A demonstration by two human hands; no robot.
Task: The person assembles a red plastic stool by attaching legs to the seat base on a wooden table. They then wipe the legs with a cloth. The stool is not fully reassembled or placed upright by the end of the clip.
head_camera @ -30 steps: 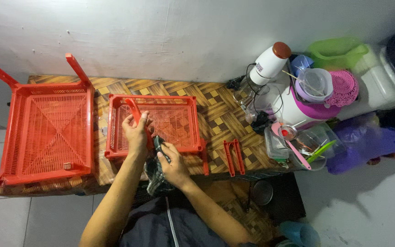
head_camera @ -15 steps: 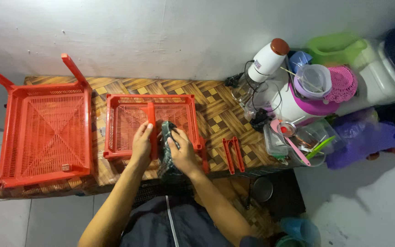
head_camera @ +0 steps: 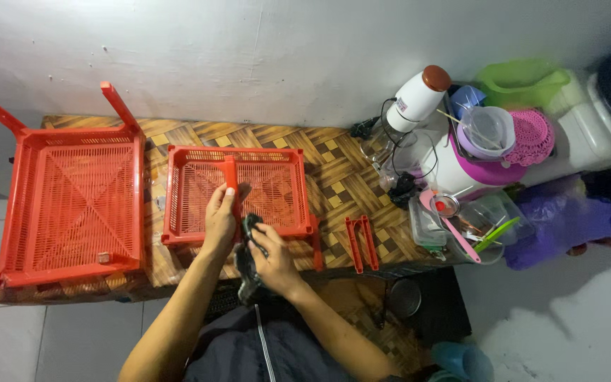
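Here, from left to right:
Big red rack (head_camera: 72,205): well left of both hands, legs up.
Small red tray (head_camera: 238,191): under the left hand.
Left hand (head_camera: 220,221): closed around a red leg piece (head_camera: 231,185), held upright.
Right hand (head_camera: 271,258): closed on a dark cloth (head_camera: 247,263), touching the left hand.
Two red leg pieces (head_camera: 361,244): right of the hands, flat on the woven mat (head_camera: 334,177).

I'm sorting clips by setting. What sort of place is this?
Probably a home kitchen corner: a blender, plastic containers and utensils crowd one end of a woven-patterned table against a bare wall.
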